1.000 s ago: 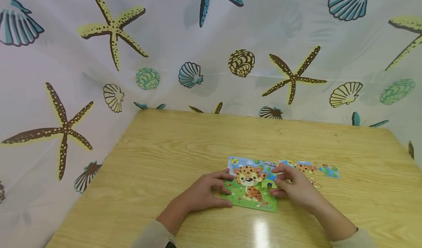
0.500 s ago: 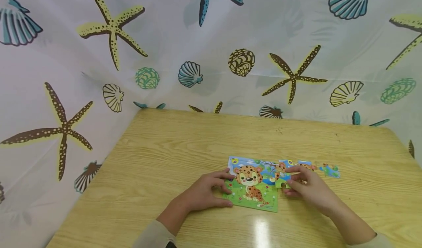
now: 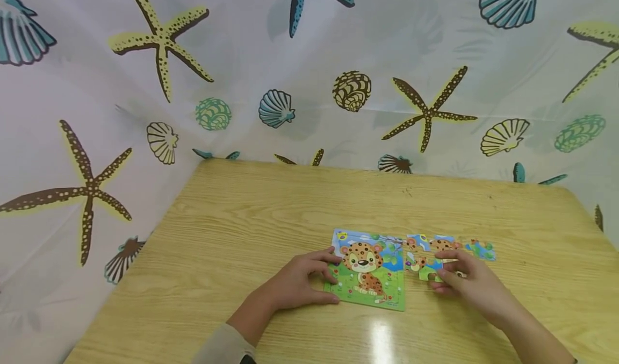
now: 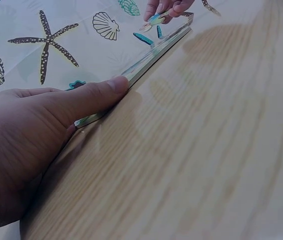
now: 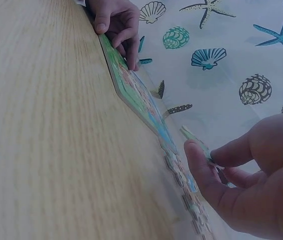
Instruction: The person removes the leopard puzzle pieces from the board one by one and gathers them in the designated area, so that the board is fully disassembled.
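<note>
Green-and-blue puzzle piece (image 3: 428,270), pinched by right hand (image 3: 466,282), right of leopard board (image 3: 368,271); probably light, stiff, best taken by edges. Left hand (image 3: 302,282) grips board's near-left corner.

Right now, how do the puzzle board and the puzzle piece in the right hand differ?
The puzzle board lies flat on the table, while the puzzle piece is held up by the right hand. The board is much larger than the piece. The board shows a whole spotted animal; the piece shows only a fragment, mostly green and blue. Both are brightly printed.
</note>
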Demonstrator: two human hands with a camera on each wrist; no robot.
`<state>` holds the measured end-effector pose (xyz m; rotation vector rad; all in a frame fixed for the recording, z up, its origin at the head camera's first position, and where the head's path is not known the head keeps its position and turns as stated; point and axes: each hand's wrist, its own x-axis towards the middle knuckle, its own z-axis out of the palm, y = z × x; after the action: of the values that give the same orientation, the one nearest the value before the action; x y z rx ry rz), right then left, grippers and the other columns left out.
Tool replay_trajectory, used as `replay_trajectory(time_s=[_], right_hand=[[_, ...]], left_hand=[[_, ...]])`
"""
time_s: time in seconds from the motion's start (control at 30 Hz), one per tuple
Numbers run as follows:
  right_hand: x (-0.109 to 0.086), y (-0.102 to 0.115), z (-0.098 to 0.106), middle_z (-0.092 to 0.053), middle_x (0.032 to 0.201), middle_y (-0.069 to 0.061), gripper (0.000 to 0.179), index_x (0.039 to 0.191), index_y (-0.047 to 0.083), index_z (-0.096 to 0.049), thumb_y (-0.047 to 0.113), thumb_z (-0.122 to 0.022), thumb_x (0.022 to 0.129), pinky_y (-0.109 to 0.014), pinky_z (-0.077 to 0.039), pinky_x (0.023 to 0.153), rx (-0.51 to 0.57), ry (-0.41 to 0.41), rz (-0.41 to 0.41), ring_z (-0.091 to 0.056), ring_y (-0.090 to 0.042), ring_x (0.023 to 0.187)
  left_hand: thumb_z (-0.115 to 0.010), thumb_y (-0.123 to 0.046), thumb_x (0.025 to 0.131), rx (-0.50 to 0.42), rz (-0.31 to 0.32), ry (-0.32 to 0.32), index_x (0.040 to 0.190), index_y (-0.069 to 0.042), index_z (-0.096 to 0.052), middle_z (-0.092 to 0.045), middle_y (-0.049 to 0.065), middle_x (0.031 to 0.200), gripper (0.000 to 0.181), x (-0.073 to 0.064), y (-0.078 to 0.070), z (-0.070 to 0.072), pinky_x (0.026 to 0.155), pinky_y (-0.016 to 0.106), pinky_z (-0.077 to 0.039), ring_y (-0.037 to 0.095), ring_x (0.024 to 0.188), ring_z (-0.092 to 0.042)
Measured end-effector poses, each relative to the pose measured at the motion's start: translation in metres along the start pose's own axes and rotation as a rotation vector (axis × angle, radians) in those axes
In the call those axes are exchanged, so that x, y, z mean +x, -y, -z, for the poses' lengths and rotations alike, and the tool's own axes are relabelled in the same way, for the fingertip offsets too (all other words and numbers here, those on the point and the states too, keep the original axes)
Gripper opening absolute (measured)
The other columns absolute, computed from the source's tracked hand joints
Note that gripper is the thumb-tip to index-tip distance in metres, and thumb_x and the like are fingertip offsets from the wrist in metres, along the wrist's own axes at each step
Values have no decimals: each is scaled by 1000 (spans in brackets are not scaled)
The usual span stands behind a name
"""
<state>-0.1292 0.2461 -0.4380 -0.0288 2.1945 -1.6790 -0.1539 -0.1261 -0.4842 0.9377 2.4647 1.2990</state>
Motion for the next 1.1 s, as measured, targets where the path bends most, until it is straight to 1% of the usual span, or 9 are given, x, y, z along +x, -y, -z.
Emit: replay_trajectory(time_s=[0.1,0.23,0.37,0.53,0.63,0.7,0.77,0.87,1.1], right_hand=[[-3,-2,5,-49,116,-21,47,144,-9,-34,1,-51,102,-34,-61,85,-1,-6,-4,-73,-26,94],[-9,-6,11,-51,111,-18,47,144,-10,-33,1,-51,102,-33,-61,85,-13,-7,-23,-72,-24,93],[-15,-11,18,-51,112,-17,50,145,-9,-31,4,-52,102,-33,-62,83,-34,-26,-40,-72,-23,93],[-17,-14,31,-54,114,-17,55,146,-8,-32,10,-57,101,-34,-62,84,-51,-58,-52,-73,-24,93],[-20,-15,40,-57,116,-18,59,147,-9,-31,13,-60,100,-33,-62,83,-78,-67,-60,-72,-22,93],[-20,-17,46,-59,118,-18,61,147,-10,-31,15,-61,100,-32,-62,82,-100,-80,-68,-72,-21,92],[-21,-18,52,-60,121,-20,62,147,-11,-29,15,-61,100,-32,-62,82,-114,-81,-68,-72,-19,91],[-22,-21,60,-61,122,-19,63,148,-11,-27,16,-60,101,-31,-62,83,-115,-85,-89,-72,-17,92],[-22,-25,74,-62,120,-17,63,148,-12,-24,17,-56,103,-29,-61,82,-148,-95,-118,-72,-12,91]], left_hand=[[-87,-34,76,-8,12,1,90,-26,-73,-59,-6,141,22,1,0,-1,120,49,-34,20,150,-33],[-88,-33,75,-23,29,5,79,-26,-68,-59,-6,141,21,2,1,-1,121,50,-31,21,150,-33],[-88,-31,75,-34,26,1,70,-26,-63,-59,-5,141,26,3,1,-1,121,50,-30,22,150,-33],[-88,-33,75,-24,32,1,70,-27,-63,-58,-6,142,26,4,1,-1,122,51,-29,22,151,-32],[-87,-34,76,-23,36,12,70,-27,-63,-58,-7,142,25,3,1,-1,121,51,-30,22,151,-31],[-86,-35,77,-25,28,11,71,-26,-63,-58,-6,142,26,2,0,-1,121,51,-30,22,151,-31],[-86,-35,77,-26,20,7,71,-26,-63,-59,-6,141,25,2,0,-1,121,51,-31,22,151,-32],[-86,-34,77,-31,20,8,71,-26,-64,-59,-6,141,25,2,-1,-1,121,51,-31,21,151,-31],[-87,-32,76,-44,31,9,71,-25,-65,-59,-4,142,24,0,-2,0,122,51,-30,21,151,-31]])
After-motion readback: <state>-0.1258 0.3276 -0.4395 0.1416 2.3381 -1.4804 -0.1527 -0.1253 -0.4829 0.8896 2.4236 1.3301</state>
